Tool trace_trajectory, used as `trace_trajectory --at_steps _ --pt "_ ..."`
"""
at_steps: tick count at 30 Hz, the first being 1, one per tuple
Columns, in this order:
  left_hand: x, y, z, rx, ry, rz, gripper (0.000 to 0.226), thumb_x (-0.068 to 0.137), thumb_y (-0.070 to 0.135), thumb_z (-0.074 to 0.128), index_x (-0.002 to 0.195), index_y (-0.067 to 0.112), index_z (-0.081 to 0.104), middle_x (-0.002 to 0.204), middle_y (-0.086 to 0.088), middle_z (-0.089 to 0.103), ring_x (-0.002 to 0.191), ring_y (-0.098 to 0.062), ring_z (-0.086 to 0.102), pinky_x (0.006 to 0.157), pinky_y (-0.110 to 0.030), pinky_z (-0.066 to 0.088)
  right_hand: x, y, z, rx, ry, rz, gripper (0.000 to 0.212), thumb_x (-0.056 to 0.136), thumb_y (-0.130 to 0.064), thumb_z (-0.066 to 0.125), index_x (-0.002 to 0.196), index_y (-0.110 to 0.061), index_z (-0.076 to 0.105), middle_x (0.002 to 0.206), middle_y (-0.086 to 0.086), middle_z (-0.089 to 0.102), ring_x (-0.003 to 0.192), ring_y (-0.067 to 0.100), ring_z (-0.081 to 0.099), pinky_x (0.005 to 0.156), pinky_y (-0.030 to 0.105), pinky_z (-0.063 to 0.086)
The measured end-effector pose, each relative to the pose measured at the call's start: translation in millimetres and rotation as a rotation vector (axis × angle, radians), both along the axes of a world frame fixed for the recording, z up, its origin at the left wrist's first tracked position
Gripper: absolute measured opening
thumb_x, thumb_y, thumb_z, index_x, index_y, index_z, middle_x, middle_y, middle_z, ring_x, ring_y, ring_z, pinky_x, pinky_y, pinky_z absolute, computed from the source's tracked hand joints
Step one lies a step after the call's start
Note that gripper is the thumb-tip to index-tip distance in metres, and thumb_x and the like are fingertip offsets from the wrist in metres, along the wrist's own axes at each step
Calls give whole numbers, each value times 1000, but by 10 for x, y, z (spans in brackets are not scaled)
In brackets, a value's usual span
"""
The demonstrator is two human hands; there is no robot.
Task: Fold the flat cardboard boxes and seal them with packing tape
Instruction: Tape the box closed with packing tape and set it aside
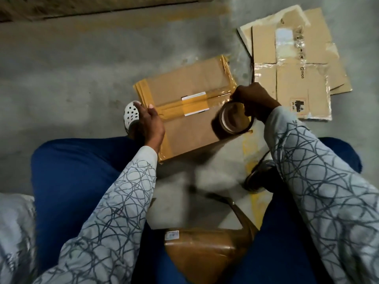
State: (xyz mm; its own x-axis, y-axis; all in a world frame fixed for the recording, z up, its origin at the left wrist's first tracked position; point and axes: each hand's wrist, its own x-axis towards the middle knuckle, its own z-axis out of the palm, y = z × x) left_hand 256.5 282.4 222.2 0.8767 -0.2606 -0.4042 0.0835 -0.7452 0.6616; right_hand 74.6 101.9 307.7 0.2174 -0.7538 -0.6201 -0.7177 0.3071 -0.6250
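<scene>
Hold the cardboard box with your left hand — fingers straight, seemingly. Right hand, clamped on the packing tape roll — pull level along the seam.

Right of the box lies flat cardboard.

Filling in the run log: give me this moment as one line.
step: taping box seam | left hand: presses box end | right hand: grips tape roll | flat cardboard: right of box
</scene>
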Motion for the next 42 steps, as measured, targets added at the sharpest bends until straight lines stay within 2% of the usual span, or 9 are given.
trace_trajectory --at_steps 4,9,14,19,24,29,36,39,42 --pt "111 -76 5 -42 10 82 50 109 36 26 157 25 26 158 -8 37 143 -30 35 117 -41 21 11 32 -106 42 -39 -65 13 86 -17 60 76 -11 59 71 6 57 58 20 52 47 27 38" --pt "390 -141 -166 -110 -300 -316 54 107 29 27 160 22 14 168 3 3 152 -15 16 123 -37 20 -43 116 -269 34 -38 -102 13 89 -19 57 81 -9 62 76 6 61 65 20 57 50 27 44" --pt "625 -185 -219 -230 -207 -385 55 104 24 37 157 13 23 163 -3 13 144 -19 31 118 -31 28 -108 78 -415 -65 65 -4 14 94 -18 51 86 -7 57 78 6 53 69 20 51 49 26 39" --pt "637 -241 -283 -167 -282 -403 61 106 41 34 158 16 16 162 -3 13 144 -20 32 115 -30 31 -176 -13 -556 -106 108 69 22 99 -15 56 102 6 60 100 28 63 99 44 62 74 40 45" --pt "594 -273 -151 -144 -166 -244 77 102 53 37 159 17 1 166 -4 3 146 -26 32 117 -43 30 -47 25 -400 -91 141 62 25 99 -17 42 81 -6 54 87 12 53 72 22 52 57 30 38" --pt "183 25 -132 130 153 177 82 99 66 22 153 5 29 155 -23 36 140 -41 36 117 -51 28 -86 194 -297 0 88 -73 22 96 -22 47 86 -5 57 76 8 52 62 17 46 53 31 36" --pt "-499 584 120 116 23 46 64 104 55 24 149 10 36 144 -29 45 132 -47 42 112 -51 27 -495 616 -362 251 -55 -293 22 74 -29 65 86 -11 64 106 16 68 96 31 64 97 43 53" --pt "-470 674 227 -52 122 137 58 104 50 35 142 9 48 142 -24 49 133 -43 43 113 -49 30 -700 826 -340 196 -18 -247 44 75 -36 67 107 -6 68 105 13 68 96 31 65 95 45 54" --pt "-361 687 354 -224 160 131 39 104 30 46 129 3 59 135 -17 58 127 -35 52 108 -39 41 -860 1013 -275 145 -70 -274 42 75 -44 69 98 -10 74 98 11 73 88 31 68 83 41 57"
